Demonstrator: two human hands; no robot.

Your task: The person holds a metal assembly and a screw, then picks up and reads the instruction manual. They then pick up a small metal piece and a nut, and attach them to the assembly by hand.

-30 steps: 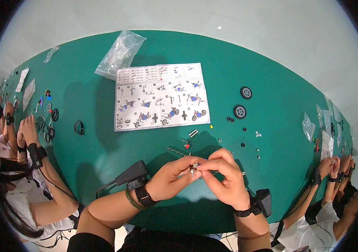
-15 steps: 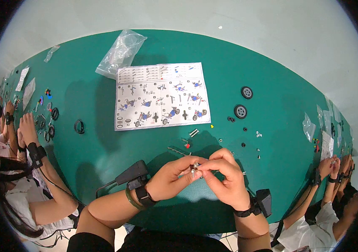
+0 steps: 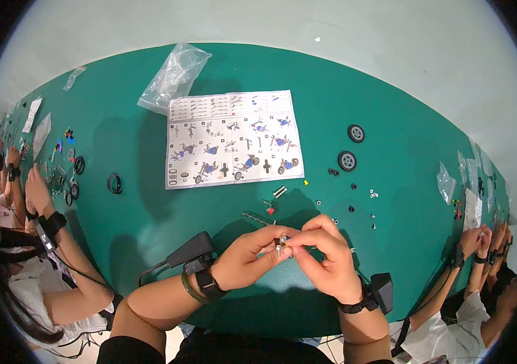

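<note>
My left hand (image 3: pixel 255 257) pinches a small silvery metal model part (image 3: pixel 282 243) between thumb and fingers, just above the table's near side. My right hand (image 3: pixel 324 253) meets it from the other side, thumb and forefinger closed on the same part. Fingers cover most of the piece, so its exact shape is hidden. Just beyond my hands lie a thin metal strip (image 3: pixel 257 218), a red piece (image 3: pixel 270 211) and a silver metal cylinder (image 3: pixel 280 192). A printed instruction sheet (image 3: pixel 234 139) with motorcycle drawings lies flat farther off.
Two black-and-grey wheels (image 3: pixel 347 161) lie right of the sheet, with small nuts (image 3: pixel 374 194) and black rings nearby. A clear plastic bag (image 3: pixel 176 76) touches the sheet's upper left corner. Other people work at both sides; one person's hand (image 3: pixel 39 193) is over parts at left.
My hands and the metal part stay almost still. At left, the other person's hand and wrist have shifted slightly.
</note>
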